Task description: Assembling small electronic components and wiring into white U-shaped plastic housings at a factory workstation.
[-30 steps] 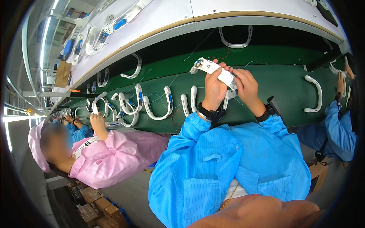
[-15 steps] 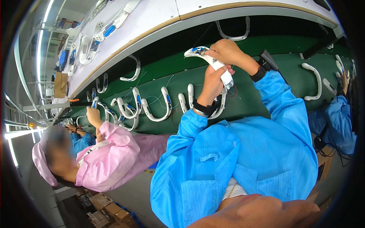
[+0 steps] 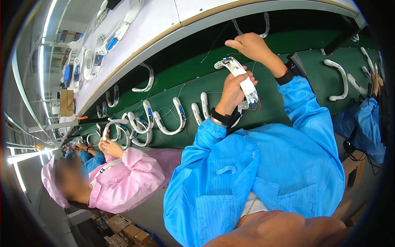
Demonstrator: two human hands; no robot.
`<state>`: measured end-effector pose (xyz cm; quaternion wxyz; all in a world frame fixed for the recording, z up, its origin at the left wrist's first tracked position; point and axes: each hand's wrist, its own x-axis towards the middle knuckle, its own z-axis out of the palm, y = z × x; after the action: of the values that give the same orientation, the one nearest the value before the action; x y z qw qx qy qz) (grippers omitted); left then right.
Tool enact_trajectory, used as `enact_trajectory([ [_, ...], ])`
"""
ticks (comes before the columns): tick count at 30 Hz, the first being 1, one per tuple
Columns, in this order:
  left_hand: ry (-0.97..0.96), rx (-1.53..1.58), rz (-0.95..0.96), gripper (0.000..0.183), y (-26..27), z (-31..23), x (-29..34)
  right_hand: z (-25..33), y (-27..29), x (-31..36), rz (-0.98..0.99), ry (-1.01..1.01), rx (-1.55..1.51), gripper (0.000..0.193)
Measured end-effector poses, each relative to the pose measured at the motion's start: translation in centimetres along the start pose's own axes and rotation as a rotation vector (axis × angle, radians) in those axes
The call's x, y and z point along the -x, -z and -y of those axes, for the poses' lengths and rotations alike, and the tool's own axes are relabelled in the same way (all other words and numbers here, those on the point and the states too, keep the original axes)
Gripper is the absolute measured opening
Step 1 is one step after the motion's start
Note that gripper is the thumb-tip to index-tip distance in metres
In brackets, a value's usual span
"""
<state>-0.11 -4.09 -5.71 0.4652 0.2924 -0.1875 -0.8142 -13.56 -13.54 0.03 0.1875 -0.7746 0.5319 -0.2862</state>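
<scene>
Well to the left of the left hand's fingers, a co-worker's hands (image 3: 111, 147) are on a white curved piece (image 3: 108, 129). Between them and those fingers, U-shaped white shells (image 3: 169, 129) stand along the green surface (image 3: 296, 99), some with blue parts on their arms.

The left hand (image 3: 233, 91) has its fingers closed around the middle of a white curved housing (image 3: 247, 87), the thumb lying across its near face and fingertips showing past its right edge. The housing's long axis slants from upper left to lower right. Its upper end hooks left above the fingers, with small electronic parts inside; its lower end, below and right of them, bears a bluish part and thin red wires. The left hand reaches up and forward, a black band (image 3: 222, 118) at its wrist.

The right hand (image 3: 249, 44) is raised above and right of the housing, apart from it. Its thumb points left; the other fingers are mostly hidden, so how far they are open or whether they grip anything cannot be told. Its forearm slants up and left.

Well right of both hands' fingers, 1 C-shaped white shell (image 3: 342, 82) lies on the surface.
</scene>
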Motion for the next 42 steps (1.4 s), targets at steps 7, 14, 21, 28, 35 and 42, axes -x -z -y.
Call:
enact_trajectory([
  [7,-0.063,-0.162,0.002,0.032,0.2,0.0,-0.2,-1.6,-1.7,1.1,0.364,-0.022,-0.287,0.044],
  [14,0.018,-0.23,0.006,0.03,1.1,0.5,-0.7,-0.5,-2.8,0.9,0.167,0.137,0.392,0.03],
  [21,0.053,0.085,0.051,0.031,0.0,-1.7,-0.5,-4.4,-4.0,-1.9,-0.312,0.086,-0.026,0.033],
  [28,-0.126,0.388,-0.002,0.023,2.9,-5.8,0.1,-20.8,-8.1,-2.5,0.132,-0.292,0.536,0.055],
  [35,-0.453,0.439,-0.225,0.013,6.0,-11.0,1.1,-33.6,-13.9,-3.7,0.106,-0.419,0.834,0.041],
  [42,-0.761,0.488,-0.126,0.014,7.4,-18.7,3.4,-23.5,-9.2,2.3,-0.007,0.115,0.543,0.013],
])
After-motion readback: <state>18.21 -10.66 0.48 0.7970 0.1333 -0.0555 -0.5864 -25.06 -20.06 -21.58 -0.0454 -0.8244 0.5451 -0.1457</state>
